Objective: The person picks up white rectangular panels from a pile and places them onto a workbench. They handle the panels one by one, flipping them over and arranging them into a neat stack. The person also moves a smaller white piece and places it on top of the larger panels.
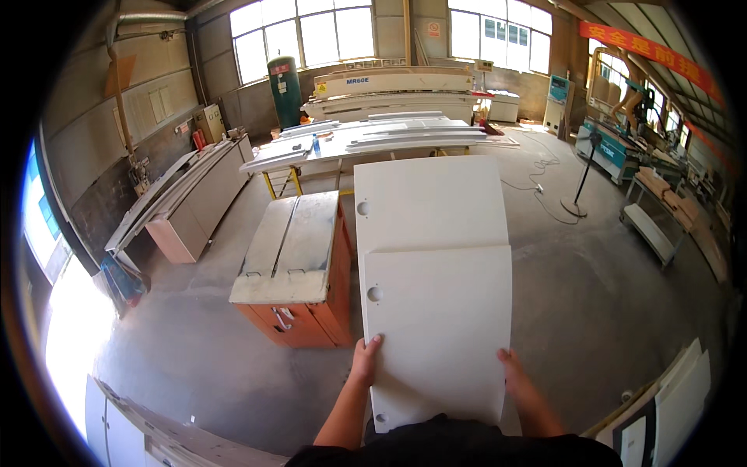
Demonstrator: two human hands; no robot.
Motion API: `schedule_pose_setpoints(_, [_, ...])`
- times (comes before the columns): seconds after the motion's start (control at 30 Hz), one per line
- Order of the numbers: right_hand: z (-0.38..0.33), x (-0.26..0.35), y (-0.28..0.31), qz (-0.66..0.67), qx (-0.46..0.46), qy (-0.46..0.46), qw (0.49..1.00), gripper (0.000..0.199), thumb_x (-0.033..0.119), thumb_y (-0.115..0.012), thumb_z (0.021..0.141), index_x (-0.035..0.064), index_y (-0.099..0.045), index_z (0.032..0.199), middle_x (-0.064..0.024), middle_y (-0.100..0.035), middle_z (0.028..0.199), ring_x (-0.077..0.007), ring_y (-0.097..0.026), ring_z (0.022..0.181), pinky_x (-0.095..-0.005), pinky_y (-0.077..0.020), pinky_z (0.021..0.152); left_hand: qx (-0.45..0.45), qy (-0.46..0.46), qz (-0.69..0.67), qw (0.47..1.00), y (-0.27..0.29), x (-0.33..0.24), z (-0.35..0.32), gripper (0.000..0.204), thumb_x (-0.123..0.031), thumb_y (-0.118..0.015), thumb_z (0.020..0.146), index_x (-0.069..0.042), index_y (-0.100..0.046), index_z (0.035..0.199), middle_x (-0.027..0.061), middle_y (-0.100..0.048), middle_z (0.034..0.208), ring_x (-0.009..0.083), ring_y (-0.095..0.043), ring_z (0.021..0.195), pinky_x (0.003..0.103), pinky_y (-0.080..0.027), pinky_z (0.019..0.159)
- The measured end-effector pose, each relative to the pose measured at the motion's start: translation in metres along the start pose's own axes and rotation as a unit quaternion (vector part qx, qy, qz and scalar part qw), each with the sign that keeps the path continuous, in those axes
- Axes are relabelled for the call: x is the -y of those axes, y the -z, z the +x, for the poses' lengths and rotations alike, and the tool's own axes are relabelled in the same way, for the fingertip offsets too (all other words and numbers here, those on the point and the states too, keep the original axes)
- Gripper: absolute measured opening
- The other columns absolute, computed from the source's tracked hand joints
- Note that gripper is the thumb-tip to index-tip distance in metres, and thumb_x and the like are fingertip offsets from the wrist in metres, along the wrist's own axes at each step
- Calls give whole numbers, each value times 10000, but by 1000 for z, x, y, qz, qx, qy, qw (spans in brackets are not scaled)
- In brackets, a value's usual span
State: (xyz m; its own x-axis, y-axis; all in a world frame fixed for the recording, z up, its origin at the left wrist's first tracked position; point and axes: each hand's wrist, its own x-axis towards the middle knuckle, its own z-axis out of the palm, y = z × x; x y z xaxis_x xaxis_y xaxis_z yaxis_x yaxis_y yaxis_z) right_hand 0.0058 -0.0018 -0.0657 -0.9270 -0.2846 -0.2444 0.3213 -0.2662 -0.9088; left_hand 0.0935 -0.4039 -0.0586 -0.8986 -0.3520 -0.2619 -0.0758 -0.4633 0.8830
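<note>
Two white cabinet door panels lie overlapped in front of my body: a nearer panel [440, 319] on top and a farther panel [432, 202] reaching out beyond it. Round hinge holes run along their left edges. My left hand [365, 360] grips the left edge, thumb on the upper face and fingers out of sight beneath. At the opposite edge, my right hand [513, 369] holds on the same way, its fingers mostly hidden. The near end of the panels meets my dark shirt [459, 444].
Left of the panels stands an orange cabinet [292, 323] with a worn grey top. Ahead is a worktable [327, 159] bearing white strips, with a long machine [397, 82] behind. Boards lean at lower right [681, 397] and lower left [117, 428]. A thin stand [585, 175] and cable [545, 198] occupy the right floor.
</note>
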Motion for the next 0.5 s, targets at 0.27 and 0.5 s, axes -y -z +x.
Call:
schedule_pose_setpoints(0.27, [303,48,-122,-75,69,12,995,757,506,-761,846,-9,-451,1305,-149,-615,1141,-257,-625,1015,-429,-532,883,-20,-116,-73,990,45,-86,245,584,-423,-648,915,34,-550,1264,118,-649,1099,232,-626,1013,386,-510,882])
schedule_pose_setpoints(0.5, [532,94,-229,-92,186,-39,977,781,554,-764,828,1,-486,1304,-111,-638,1135,-218,-626,1034,-395,-528,859,-193,-66,-74,976,72,-147,404,651,-459,-646,914,11,-478,1332,167,-603,1188,290,-605,1046,446,-514,887])
